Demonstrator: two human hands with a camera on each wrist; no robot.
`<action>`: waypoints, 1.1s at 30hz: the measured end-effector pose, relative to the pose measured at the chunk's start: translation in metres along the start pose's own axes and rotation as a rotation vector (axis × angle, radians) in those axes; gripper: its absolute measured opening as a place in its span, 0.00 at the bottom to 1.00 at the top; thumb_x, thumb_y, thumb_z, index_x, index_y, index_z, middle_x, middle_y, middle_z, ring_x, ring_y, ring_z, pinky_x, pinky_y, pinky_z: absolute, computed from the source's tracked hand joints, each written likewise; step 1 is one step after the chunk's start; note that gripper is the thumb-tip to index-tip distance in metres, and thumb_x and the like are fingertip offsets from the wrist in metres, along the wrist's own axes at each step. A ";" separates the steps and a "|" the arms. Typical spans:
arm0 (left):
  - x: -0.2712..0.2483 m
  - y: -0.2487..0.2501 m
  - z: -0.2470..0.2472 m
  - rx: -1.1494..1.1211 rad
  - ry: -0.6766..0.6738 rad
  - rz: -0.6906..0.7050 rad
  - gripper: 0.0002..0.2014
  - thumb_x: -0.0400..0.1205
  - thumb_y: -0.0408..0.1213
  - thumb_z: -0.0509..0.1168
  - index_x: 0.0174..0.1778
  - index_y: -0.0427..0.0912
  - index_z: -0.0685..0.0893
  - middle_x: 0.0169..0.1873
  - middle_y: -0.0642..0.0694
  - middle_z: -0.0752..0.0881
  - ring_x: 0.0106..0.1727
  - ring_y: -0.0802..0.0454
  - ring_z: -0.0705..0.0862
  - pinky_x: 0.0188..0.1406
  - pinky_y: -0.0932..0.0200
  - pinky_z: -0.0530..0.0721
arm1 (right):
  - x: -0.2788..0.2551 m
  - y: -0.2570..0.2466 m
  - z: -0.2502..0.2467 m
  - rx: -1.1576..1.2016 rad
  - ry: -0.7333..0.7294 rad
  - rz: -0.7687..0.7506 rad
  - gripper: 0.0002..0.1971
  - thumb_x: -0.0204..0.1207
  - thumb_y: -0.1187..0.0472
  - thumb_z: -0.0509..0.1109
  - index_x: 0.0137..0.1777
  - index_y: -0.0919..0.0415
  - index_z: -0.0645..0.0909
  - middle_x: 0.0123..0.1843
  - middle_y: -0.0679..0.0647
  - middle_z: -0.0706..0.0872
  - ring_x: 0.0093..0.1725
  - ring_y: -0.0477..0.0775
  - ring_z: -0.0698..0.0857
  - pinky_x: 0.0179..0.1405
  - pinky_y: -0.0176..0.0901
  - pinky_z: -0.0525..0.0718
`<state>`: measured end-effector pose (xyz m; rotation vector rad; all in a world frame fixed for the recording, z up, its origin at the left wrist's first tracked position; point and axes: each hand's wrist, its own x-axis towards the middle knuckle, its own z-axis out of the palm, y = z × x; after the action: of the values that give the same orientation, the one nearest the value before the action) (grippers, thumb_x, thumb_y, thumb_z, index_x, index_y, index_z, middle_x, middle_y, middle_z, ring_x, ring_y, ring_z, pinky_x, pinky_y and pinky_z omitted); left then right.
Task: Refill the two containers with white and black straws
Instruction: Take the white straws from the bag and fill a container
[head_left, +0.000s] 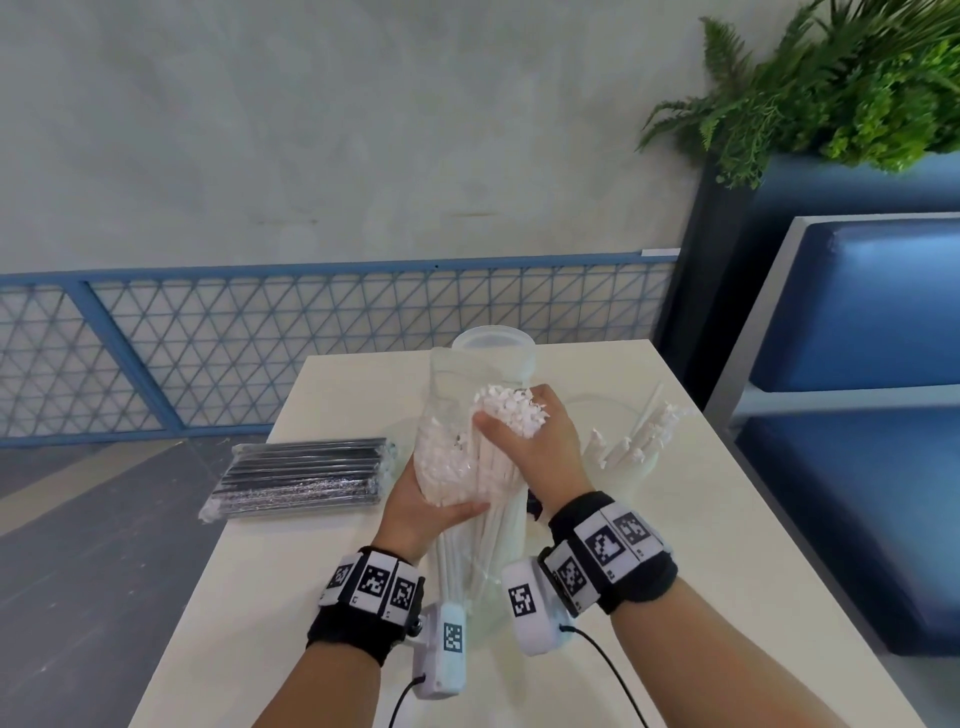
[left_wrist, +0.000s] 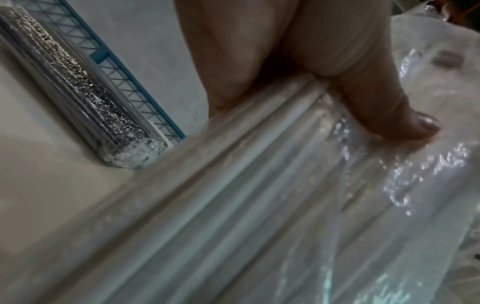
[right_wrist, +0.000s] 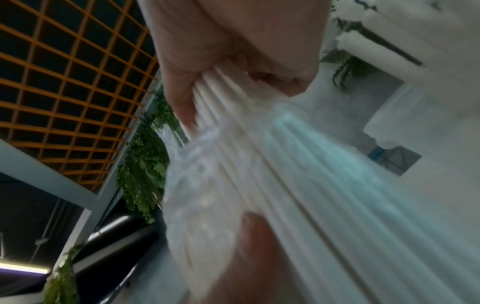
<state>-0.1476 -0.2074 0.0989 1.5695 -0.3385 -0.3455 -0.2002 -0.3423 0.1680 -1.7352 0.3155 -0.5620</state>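
White paper straws (head_left: 511, 415) fill your right hand's (head_left: 535, 452) grip; your left hand (head_left: 421, 506) clamps their clear plastic sleeve (head_left: 441, 462), freeing them.

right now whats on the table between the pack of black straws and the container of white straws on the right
In the head view, both hands and their load: the left hand holds the clear bag, the right hand grips the white straw bundle.

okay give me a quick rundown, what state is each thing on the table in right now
White straws: bunched in right hand, partly out of bag.
Clear bag: open, held by left hand.
Black straw pack: sealed, lying flat.
Right container: holds white straws.
Far container: looks empty.
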 end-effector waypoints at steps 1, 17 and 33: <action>0.000 0.000 0.000 -0.006 -0.001 -0.006 0.31 0.58 0.26 0.80 0.49 0.58 0.77 0.47 0.59 0.85 0.49 0.68 0.82 0.45 0.69 0.79 | 0.003 -0.005 -0.002 0.030 0.006 -0.010 0.17 0.61 0.49 0.81 0.42 0.49 0.74 0.51 0.61 0.85 0.50 0.52 0.84 0.49 0.39 0.83; -0.004 0.002 0.001 -0.047 -0.018 -0.013 0.34 0.49 0.38 0.84 0.51 0.55 0.81 0.45 0.55 0.90 0.51 0.60 0.88 0.45 0.64 0.85 | -0.022 -0.003 -0.002 -0.011 -0.006 -0.042 0.16 0.69 0.58 0.77 0.56 0.57 0.83 0.49 0.48 0.90 0.50 0.44 0.88 0.52 0.40 0.86; -0.005 0.005 0.000 -0.018 -0.037 -0.040 0.27 0.57 0.30 0.81 0.46 0.55 0.79 0.44 0.56 0.87 0.48 0.62 0.85 0.41 0.69 0.83 | -0.011 -0.026 -0.008 0.036 -0.007 -0.041 0.07 0.70 0.64 0.75 0.46 0.56 0.81 0.39 0.46 0.87 0.40 0.41 0.86 0.40 0.36 0.85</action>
<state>-0.1521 -0.2057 0.1035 1.5558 -0.3322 -0.4075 -0.2161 -0.3370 0.1924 -1.7121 0.2642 -0.5877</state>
